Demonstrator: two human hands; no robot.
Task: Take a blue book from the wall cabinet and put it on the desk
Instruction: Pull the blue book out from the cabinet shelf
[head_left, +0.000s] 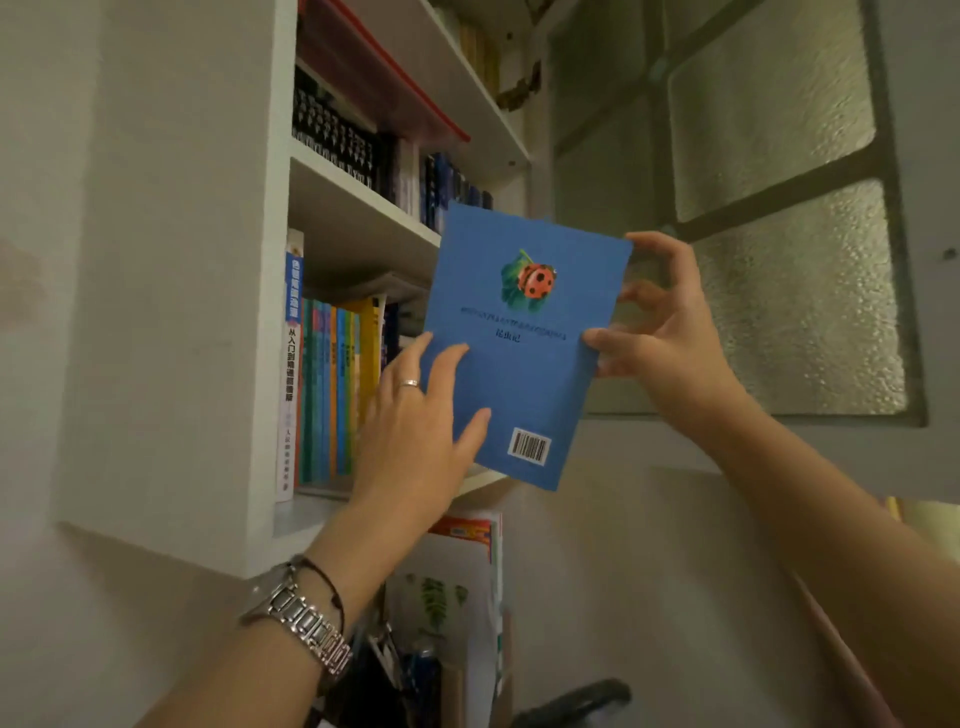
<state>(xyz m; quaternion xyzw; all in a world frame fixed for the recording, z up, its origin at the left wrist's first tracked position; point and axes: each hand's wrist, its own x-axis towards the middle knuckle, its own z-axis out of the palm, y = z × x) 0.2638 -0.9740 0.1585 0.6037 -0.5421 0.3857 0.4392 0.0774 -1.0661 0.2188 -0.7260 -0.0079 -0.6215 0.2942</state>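
**Blue book out of the cabinet, desk yet to come**

Steel watch band (298, 621) on my left wrist sits nearest, below the blue book (524, 343). Above it my left hand (415, 441) lies with fingers spread against the book's left edge and back cover, thumb on the cover beside the barcode. My right hand (670, 338) pinches the book's right edge, thumb on the cover, fingers curled behind. The book hangs tilted in the air between both hands, ladybird picture facing me, just in front of the white wall cabinet (270, 364). Left of the book, a row of coloured spines (332, 389) stands on the lower shelf; right of it and farther off is a frosted window (779, 208). I judge the taking nearly done. Lowering the book to the desk, which I cannot see from here, is all that remains.
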